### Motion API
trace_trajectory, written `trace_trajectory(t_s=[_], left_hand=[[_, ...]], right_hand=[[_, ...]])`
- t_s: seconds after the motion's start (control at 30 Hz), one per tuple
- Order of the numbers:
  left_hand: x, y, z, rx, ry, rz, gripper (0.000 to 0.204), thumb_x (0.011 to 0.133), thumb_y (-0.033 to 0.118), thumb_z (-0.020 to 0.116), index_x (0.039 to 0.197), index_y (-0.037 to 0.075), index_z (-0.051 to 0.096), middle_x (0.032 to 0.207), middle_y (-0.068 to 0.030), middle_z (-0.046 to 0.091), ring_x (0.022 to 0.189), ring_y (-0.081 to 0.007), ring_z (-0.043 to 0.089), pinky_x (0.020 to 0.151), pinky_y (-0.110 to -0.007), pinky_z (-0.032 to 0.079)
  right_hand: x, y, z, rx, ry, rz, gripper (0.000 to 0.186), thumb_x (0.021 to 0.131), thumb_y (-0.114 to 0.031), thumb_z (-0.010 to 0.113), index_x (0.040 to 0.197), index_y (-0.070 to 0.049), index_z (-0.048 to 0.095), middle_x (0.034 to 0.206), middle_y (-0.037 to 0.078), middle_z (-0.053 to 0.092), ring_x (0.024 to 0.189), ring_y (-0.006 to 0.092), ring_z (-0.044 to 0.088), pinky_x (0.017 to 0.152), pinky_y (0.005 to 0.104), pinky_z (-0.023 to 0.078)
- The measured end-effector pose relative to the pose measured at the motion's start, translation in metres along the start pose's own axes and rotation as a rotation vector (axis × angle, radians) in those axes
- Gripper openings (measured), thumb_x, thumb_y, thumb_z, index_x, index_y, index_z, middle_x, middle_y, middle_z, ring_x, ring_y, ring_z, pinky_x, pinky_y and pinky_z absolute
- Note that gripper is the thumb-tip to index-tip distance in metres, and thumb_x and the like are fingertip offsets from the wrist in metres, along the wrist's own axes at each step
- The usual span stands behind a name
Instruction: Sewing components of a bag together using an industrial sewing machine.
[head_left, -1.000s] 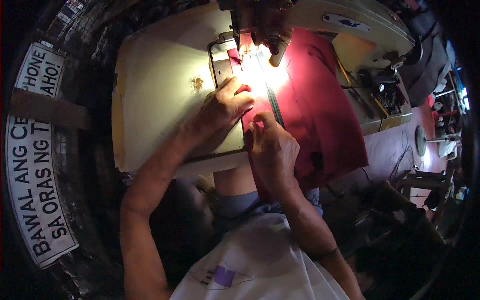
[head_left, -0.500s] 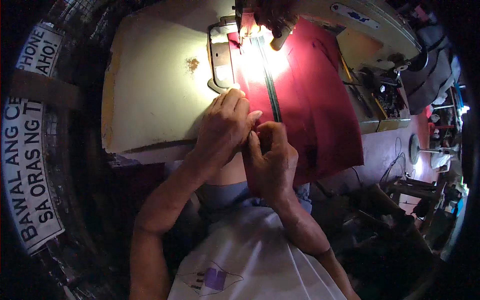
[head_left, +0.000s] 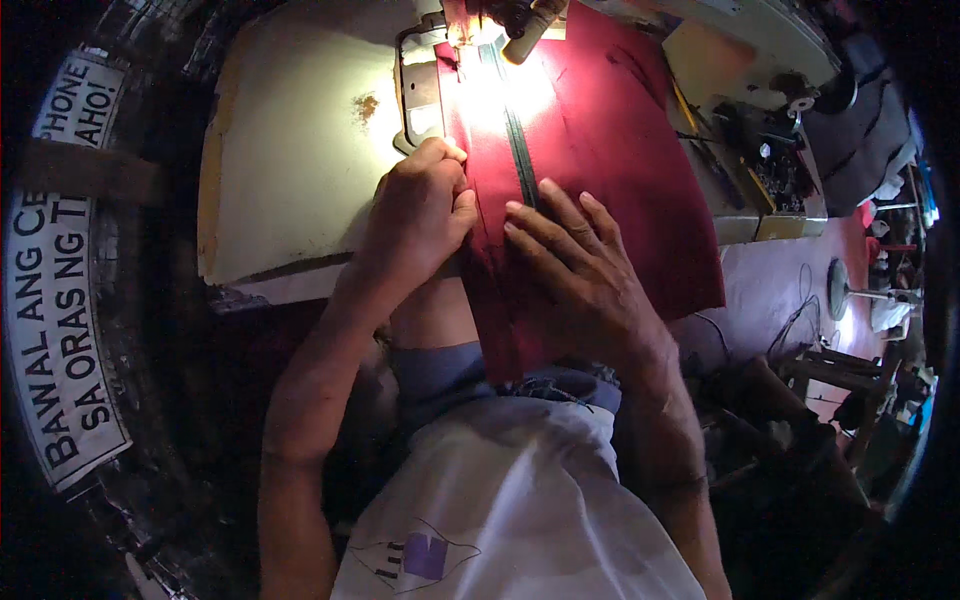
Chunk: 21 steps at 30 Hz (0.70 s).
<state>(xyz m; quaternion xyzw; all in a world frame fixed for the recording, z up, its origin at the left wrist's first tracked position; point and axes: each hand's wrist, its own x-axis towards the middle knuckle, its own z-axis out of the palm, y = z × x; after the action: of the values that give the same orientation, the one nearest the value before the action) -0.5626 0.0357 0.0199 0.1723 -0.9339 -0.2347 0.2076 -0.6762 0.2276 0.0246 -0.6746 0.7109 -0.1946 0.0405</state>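
Red fabric [head_left: 630, 140] lies under the lit head of a sewing machine [head_left: 520, 38], its near end hanging over the table's front edge. A dark zipper [head_left: 518, 145] runs lengthwise along it from the bright area toward me. My left hand [head_left: 424, 200] is closed on the fabric's left edge, fingers curled and thumb pressing in. Flat on the cloth rests my right hand [head_left: 590, 265], fingers apart, its fingertips beside the near visible end of the zipper. Glare hides the stitching spot under the machine head.
The pale tabletop [head_left: 290, 160] extends left of a metal plate [head_left: 421, 95]. At right, a tray [head_left: 770, 190] holds small dark parts, with a yellow pencil-like stick [head_left: 686, 105] nearby. A fan [head_left: 838, 288] stands farther right. White signs [head_left: 65, 330] hang at left.
My right hand has let go of its pinch at the fabric edge, moved right and spread flat. My left hand has shifted slightly left and up in the picture, still gripping the edge.
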Motion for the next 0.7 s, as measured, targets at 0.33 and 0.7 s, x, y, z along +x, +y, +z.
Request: trace_trajectory(t_s=[0.33, 0.7], left_hand=[[-0.004, 0.003, -0.001, -0.039, 0.036, 0.035, 0.012, 0.081, 0.002, 0.066, 0.085, -0.005, 0.057, 0.105, -0.0186, 0.058, 0.092, -0.0374, 0.064, 0.081, -0.044, 0.053], [-0.007, -0.002, -0.002, -0.095, 0.001, 0.005, 0.019, 0.083, 0.0, 0.063, 0.1, -0.004, 0.055, 0.103, -0.0199, 0.059, 0.094, -0.0376, 0.063, 0.083, -0.044, 0.051]], right_hand=[[0.003, 0.016, -0.002, -0.094, 0.02, -0.171, 0.049, 0.08, -0.01, 0.061, 0.129, -0.001, 0.058, 0.139, 0.017, 0.055, 0.138, 0.0338, 0.044, 0.116, 0.0518, 0.03], [0.026, 0.013, -0.011, 0.717, 0.255, 0.538, 0.025, 0.097, -0.018, 0.058, 0.112, 0.001, 0.063, 0.093, 0.022, 0.07, 0.094, 0.0315, 0.069, 0.084, 0.0402, 0.051]])
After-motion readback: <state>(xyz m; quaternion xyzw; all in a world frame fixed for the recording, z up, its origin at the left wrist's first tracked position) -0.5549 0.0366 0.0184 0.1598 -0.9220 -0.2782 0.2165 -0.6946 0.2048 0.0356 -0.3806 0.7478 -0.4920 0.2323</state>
